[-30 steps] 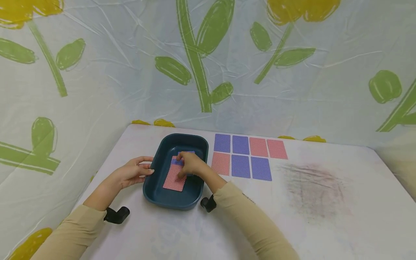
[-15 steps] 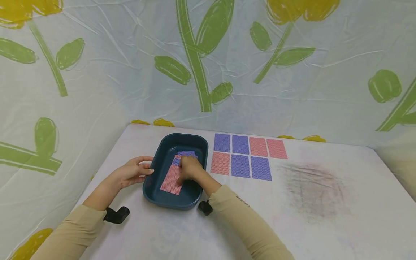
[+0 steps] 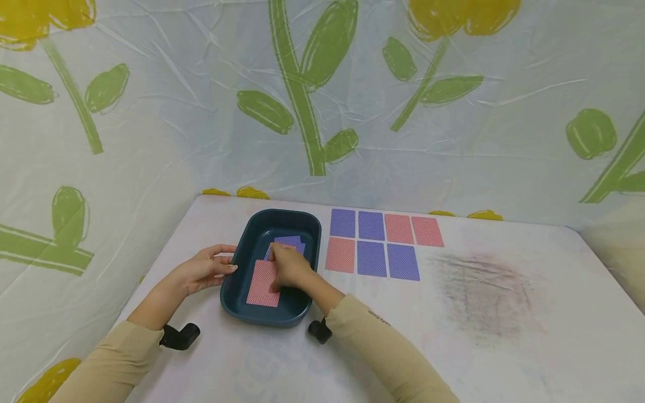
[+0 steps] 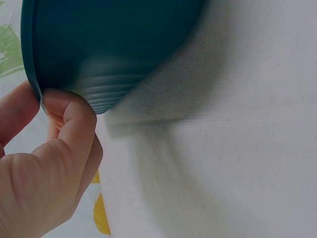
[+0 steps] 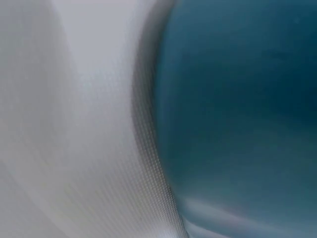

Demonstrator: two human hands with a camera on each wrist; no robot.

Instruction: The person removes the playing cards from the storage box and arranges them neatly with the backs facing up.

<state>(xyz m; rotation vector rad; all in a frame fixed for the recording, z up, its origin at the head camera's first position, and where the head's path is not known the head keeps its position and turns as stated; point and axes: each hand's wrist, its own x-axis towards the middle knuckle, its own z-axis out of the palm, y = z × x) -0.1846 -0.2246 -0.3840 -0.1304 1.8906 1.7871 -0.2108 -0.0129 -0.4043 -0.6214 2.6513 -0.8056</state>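
Just under and left of the right hand [image 3: 292, 270], a red card [image 3: 259, 291] lies in the dark tray [image 3: 289, 314]; the fingers bend at its edge — whether they pinch it, I cannot tell. The left hand [image 3: 198, 272] pinches the tray's rim. Just past the right hand, more cards [image 3: 289, 240] overlap; farther out to its right, two rows of cards [image 3: 372, 259] lie on the table [image 3: 353, 369]. Cards should be light, bendy and slick — best taken by an edge. The left wrist view alone shows fingers either side of the rim; the right wrist view shows no fingers.
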